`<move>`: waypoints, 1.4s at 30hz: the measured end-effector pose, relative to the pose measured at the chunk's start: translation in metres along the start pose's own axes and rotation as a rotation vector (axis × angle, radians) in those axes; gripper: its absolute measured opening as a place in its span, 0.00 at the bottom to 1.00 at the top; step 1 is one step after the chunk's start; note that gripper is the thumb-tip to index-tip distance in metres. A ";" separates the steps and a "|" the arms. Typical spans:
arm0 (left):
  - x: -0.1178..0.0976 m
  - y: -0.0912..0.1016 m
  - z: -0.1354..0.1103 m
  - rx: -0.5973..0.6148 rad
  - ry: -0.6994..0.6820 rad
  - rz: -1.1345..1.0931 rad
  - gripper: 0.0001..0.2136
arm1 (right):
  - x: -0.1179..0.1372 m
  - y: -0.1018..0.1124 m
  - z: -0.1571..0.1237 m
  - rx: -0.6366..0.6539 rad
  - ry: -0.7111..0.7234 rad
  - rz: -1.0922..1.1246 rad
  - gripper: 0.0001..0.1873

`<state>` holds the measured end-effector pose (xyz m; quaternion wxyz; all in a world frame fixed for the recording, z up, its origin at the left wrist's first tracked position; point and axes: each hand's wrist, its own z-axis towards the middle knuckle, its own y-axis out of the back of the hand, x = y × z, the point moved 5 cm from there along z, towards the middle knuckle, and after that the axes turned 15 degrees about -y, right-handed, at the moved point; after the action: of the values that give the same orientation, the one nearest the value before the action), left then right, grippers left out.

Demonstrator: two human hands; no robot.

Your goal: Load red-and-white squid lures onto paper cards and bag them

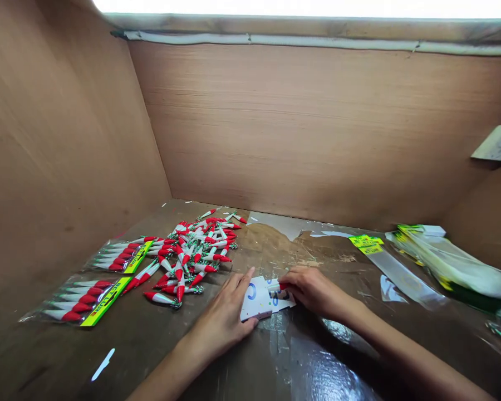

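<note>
My left hand (224, 315) lies flat with fingers stretched out, pressing on the left side of a small white card with blue marks (260, 299) on the worktop. My right hand (313, 289) is closed in a pinch at the card's right edge, holding a red-and-white lure (278, 287) against it. A loose pile of red-and-white lures (194, 250) lies just left of my hands.
Two filled clear packets with yellow-green labels (89, 301) (125, 256) lie at the left. Empty clear bags with yellow labels (401, 267) and a stack of bags (451, 262) sit at the right. Brown board walls (317, 128) enclose the bench; a socket (499, 143) is on the right wall.
</note>
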<state>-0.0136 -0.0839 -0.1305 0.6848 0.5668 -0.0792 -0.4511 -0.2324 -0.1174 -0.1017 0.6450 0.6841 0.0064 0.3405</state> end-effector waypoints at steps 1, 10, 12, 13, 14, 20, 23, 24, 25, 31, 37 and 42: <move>0.001 0.000 0.000 0.007 -0.003 -0.012 0.45 | 0.001 -0.006 0.002 0.006 -0.012 0.014 0.09; -0.005 0.002 0.001 0.026 0.017 -0.107 0.45 | 0.013 -0.006 0.002 0.244 0.154 0.095 0.09; -0.007 0.001 0.000 0.036 0.038 -0.120 0.46 | 0.007 0.012 0.032 0.279 0.101 0.149 0.14; -0.007 0.001 -0.001 0.041 0.050 -0.122 0.46 | 0.005 0.021 0.054 0.235 0.067 0.164 0.14; -0.007 0.001 -0.001 0.045 0.058 -0.123 0.47 | 0.005 0.031 0.081 0.144 0.047 0.134 0.14; -0.007 0.000 -0.004 0.077 0.083 -0.076 0.46 | 0.034 0.024 0.258 -0.056 0.092 -0.281 0.19; -0.003 -0.003 -0.003 0.119 0.104 -0.061 0.49 | 0.052 0.005 0.312 0.023 0.147 -0.363 0.27; -0.002 -0.005 -0.002 0.141 0.108 -0.057 0.50 | 0.058 -0.001 0.323 0.059 0.173 -0.384 0.27; -0.001 -0.006 0.000 0.169 0.115 -0.050 0.51 | 0.063 -0.006 0.330 0.099 0.199 -0.401 0.27; -0.004 -0.007 0.003 0.249 0.150 -0.013 0.53 | 0.071 -0.027 0.349 0.208 0.235 -0.458 0.21; -0.006 -0.006 -0.001 0.182 0.093 -0.041 0.52 | 0.055 -0.006 0.345 0.052 0.144 -0.434 0.26; -0.006 -0.003 -0.002 0.075 0.043 -0.076 0.49 | 0.022 0.045 0.307 -0.141 0.018 -0.254 0.14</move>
<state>-0.0171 -0.0778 -0.1311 0.6470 0.6044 -0.0597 -0.4610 -0.0895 -0.3852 -0.0319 0.7294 0.6276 0.0747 0.2618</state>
